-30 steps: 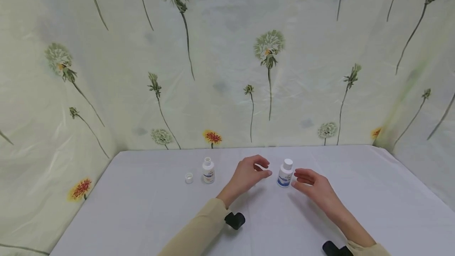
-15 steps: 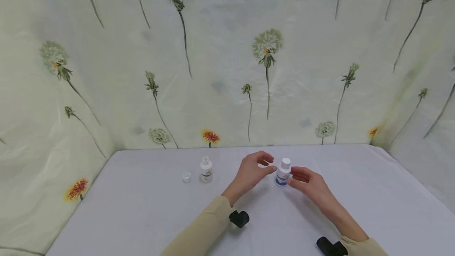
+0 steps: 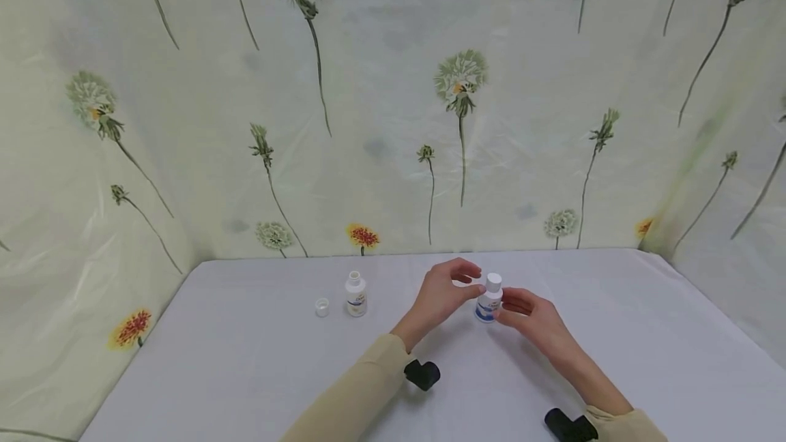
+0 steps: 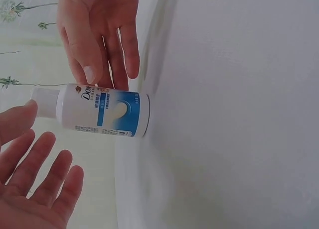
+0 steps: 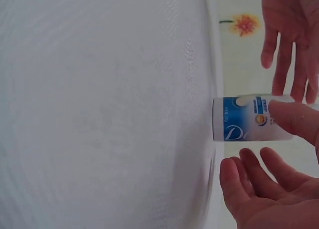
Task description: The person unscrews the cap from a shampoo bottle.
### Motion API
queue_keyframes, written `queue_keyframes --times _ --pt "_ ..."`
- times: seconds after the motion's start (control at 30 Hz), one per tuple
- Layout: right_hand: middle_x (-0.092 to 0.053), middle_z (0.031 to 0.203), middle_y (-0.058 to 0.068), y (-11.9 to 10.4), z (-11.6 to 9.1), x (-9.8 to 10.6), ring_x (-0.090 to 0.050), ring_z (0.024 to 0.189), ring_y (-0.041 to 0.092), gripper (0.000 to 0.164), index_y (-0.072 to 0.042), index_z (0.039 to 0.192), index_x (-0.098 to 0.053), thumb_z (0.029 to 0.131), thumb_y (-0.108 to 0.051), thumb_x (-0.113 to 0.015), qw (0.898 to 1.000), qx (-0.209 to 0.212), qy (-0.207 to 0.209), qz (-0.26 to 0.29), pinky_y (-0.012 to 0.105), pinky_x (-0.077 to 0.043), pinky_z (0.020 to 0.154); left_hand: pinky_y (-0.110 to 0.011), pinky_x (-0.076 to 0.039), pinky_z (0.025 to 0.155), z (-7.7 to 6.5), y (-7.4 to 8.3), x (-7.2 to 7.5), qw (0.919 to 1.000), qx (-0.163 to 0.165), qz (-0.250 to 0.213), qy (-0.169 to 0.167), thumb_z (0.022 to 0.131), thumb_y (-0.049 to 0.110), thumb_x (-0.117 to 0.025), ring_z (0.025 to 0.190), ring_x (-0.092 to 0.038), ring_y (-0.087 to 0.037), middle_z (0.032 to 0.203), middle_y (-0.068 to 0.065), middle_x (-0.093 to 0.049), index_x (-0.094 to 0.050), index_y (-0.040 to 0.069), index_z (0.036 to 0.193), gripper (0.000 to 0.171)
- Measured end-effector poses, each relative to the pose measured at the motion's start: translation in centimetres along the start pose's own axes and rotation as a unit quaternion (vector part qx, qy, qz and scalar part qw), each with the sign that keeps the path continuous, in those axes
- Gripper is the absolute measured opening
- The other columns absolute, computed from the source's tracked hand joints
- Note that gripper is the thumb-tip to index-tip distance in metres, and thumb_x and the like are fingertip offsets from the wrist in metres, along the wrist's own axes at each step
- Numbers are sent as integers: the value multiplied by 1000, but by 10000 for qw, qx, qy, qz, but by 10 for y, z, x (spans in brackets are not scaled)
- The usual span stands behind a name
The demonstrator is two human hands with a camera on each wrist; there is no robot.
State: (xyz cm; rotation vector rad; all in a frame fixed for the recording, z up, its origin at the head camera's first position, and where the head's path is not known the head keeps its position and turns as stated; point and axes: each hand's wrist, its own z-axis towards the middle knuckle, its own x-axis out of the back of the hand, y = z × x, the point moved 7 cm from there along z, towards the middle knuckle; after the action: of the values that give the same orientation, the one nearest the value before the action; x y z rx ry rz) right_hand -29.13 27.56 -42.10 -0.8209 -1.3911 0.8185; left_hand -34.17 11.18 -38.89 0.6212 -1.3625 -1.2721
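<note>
One small white plastic bottle stands open, its round white cap beside it on the white cloth-covered tabletop; the capped blue-and-white bottle, which seems to me left to do, stands between left grip and right grip, both spread.

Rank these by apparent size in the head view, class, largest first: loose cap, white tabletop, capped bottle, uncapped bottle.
1. White tabletop
2. Capped bottle and uncapped bottle: too alike to rank, as the capped one is partly covered
3. Loose cap
</note>
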Motion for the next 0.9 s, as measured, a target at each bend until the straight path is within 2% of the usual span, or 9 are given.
queue_keyframes --times 0.23,0.47,0.67,0.9 --pt "-54 136 24 -6 4 -2 -51 125 40 62 2 140 -47 91 -28 -71 9998 121 -22 -146 50 -46 97 -25 -52 76 3 4 -3 9997 2 -235 -109 86 20 -78 102 -63 -17 104 5 -71 -72 18 107 23" --pt "-57 132 23 -9 10 -9 -55 121 39 59 2 139 -49 91 -24 -72 9997 143 -70 -206 47 -48 95 -25 -51 76 6 8 -6 9997 27 -200 -157 85 19 -79 99 -62 -13 102 6 -71 -73 18 105 22" --pt "-65 120 17 -8 12 -10 -60 111 32 52 0 132 -56 90 -24 -73 9991 137 55 -398 45 -51 91 -24 -50 71 8 9 -9 9995 98 -237 -167 81 19 -82 89 -60 -6 94 9 -70 -75 17 103 23" --pt "-65 121 17 -7 11 -12 -60 113 33 51 1 132 -56 89 -23 -74 9992 125 59 -386 47 -49 94 -23 -49 70 10 7 -12 9998 161 -45 -77 82 15 -81 83 -57 -4 89 9 -70 -76 17 100 19"
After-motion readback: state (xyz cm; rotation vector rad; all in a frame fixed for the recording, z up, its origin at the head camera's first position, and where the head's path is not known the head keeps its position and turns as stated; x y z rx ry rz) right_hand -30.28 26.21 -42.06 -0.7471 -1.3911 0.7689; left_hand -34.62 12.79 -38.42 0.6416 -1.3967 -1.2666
